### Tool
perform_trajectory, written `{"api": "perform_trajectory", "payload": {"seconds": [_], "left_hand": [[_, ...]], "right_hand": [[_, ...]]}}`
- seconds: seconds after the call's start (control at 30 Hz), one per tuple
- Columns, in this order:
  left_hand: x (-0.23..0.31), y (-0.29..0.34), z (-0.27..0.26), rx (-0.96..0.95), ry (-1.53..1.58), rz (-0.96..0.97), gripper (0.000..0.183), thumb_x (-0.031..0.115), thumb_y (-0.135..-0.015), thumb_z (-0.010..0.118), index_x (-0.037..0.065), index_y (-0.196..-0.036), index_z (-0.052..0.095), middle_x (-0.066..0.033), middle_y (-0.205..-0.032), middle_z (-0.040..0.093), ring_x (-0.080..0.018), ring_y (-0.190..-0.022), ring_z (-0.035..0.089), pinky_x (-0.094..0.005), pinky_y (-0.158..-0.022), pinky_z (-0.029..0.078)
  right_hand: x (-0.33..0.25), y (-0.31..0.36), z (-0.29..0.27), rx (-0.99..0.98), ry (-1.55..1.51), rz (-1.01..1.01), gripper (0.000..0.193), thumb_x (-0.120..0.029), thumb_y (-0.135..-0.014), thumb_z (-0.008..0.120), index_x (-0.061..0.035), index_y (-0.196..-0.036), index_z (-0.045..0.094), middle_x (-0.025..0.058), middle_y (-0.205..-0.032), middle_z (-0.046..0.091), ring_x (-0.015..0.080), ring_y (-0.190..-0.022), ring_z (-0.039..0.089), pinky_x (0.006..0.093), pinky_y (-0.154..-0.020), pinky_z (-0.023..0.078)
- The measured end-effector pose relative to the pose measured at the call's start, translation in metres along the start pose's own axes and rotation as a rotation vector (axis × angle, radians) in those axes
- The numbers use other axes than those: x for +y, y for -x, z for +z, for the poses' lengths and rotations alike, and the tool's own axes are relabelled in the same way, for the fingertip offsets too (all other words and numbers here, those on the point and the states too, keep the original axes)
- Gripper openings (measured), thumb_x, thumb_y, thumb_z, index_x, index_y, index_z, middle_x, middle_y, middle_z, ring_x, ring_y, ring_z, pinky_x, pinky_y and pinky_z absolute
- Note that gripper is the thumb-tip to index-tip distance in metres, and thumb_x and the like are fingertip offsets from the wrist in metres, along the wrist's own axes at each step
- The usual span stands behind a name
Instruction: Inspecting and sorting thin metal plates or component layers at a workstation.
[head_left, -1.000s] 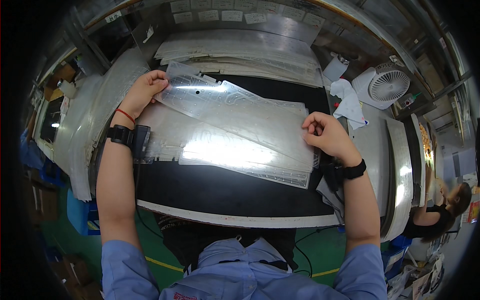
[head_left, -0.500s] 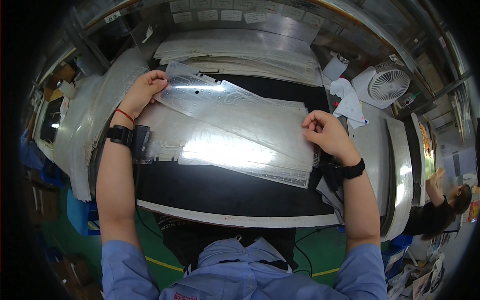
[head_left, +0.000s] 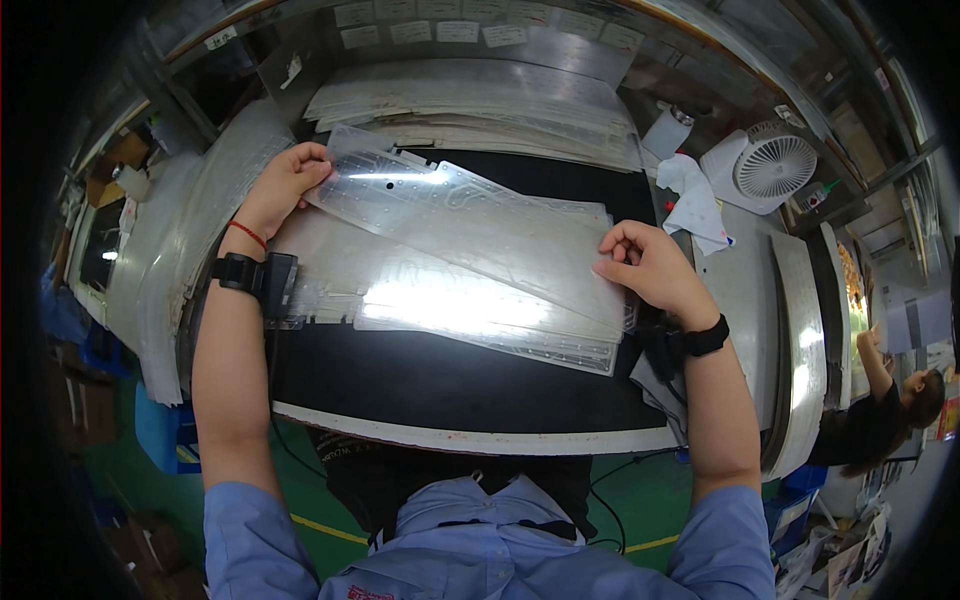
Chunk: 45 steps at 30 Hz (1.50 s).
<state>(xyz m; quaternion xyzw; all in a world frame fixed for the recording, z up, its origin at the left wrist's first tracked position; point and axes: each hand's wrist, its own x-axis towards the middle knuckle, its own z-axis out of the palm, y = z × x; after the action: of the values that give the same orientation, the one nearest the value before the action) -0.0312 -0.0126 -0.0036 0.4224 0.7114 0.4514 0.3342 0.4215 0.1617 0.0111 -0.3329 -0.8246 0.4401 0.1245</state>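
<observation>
My left hand (head_left: 290, 183) pinches the far left corner of a thin translucent plastic sheet (head_left: 470, 215), which has printed line patterns and a small black hole. The sheet lies slanted over a stack of similar sheets (head_left: 580, 357), its left end swung away from me. At the right edge of the stack, my right hand (head_left: 645, 262) has its fingers curled, thumb and forefinger closed on the sheet's edge. The exact grip there is partly hidden. Bright glare covers the middle of the stack. Beneath it is a black mat (head_left: 430, 375).
More flat sheets (head_left: 470, 95) are piled behind the mat, with further piles at left (head_left: 160, 270) and right (head_left: 800, 350). A white fan (head_left: 765, 170), a bottle (head_left: 668, 132) and a crumpled cloth (head_left: 695, 205) stand at the back right. Another person (head_left: 885, 415) works far right.
Both hands stay on the sheet and have barely moved; the right thumb has shifted slightly left over its edge. The person at far right has moved an arm.
</observation>
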Motion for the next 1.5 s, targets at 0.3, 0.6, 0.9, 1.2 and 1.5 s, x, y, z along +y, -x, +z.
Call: {"api": "perform_trajectory", "payload": {"seconds": [0.3,0.6,0.9,1.2,1.5], "left_hand": [[0.0,0.0,-0.001,-0.008,0.034,0.001,0.012,0.017,-0.095,0.058,0.013,-0.106,0.061,0.0082,-0.085,0.067,0.0017,-0.066,0.051,-0.0154,-0.056,0.035],[-0.002,-0.004,-0.002,-0.017,0.151,0.011,0.008,0.016,-0.097,0.055,0.014,-0.104,0.059,0.007,-0.087,0.065,0.0022,-0.063,0.049,-0.0148,-0.052,0.032],[-0.006,-0.006,-0.006,-0.032,0.321,0.02,0.01,0.013,-0.098,0.053,0.01,-0.107,0.056,0.0025,-0.091,0.064,-0.0011,-0.059,0.041,-0.017,-0.052,0.031],[-0.01,-0.005,-0.011,-0.039,0.273,0.029,0.011,0.017,-0.097,0.056,0.012,-0.107,0.059,0.0041,-0.09,0.068,0.001,-0.063,0.049,-0.0166,-0.053,0.033],[-0.004,-0.004,-0.006,0.0,0.234,-0.018,0.009,0.015,-0.097,0.054,0.012,-0.106,0.057,0.0043,-0.089,0.064,-0.0001,-0.06,0.044,-0.0165,-0.053,0.031]], "right_hand": [[0.002,-0.001,-0.001,-0.003,0.019,0.002,0.014,-0.01,-0.084,0.069,-0.0024,-0.092,0.062,-0.0055,-0.071,0.049,0.0048,-0.065,0.045,0.0218,-0.059,0.038],[-0.034,0.029,0.002,-0.22,-0.312,-0.21,0.025,-0.021,-0.096,0.053,-0.0051,-0.077,0.055,-0.0042,-0.069,0.049,0.006,-0.063,0.044,0.0238,-0.058,0.039],[-0.066,0.045,0.064,-1.039,-0.246,-0.425,0.019,-0.016,-0.089,0.066,-0.0031,-0.104,0.067,0.0049,-0.084,0.062,0.0167,-0.083,0.056,0.0284,-0.068,0.045],[-0.045,0.026,0.025,0.045,0.564,-0.142,0.042,-0.034,-0.088,0.062,-0.001,-0.115,0.062,0.0193,-0.088,0.065,0.0346,-0.08,0.065,0.0406,-0.071,0.052],[-0.034,0.028,0.025,0.087,0.72,-0.231,0.052,-0.043,-0.084,0.066,-0.001,-0.116,0.062,0.0154,-0.077,0.061,0.0318,-0.074,0.061,0.0397,-0.065,0.048]]}}
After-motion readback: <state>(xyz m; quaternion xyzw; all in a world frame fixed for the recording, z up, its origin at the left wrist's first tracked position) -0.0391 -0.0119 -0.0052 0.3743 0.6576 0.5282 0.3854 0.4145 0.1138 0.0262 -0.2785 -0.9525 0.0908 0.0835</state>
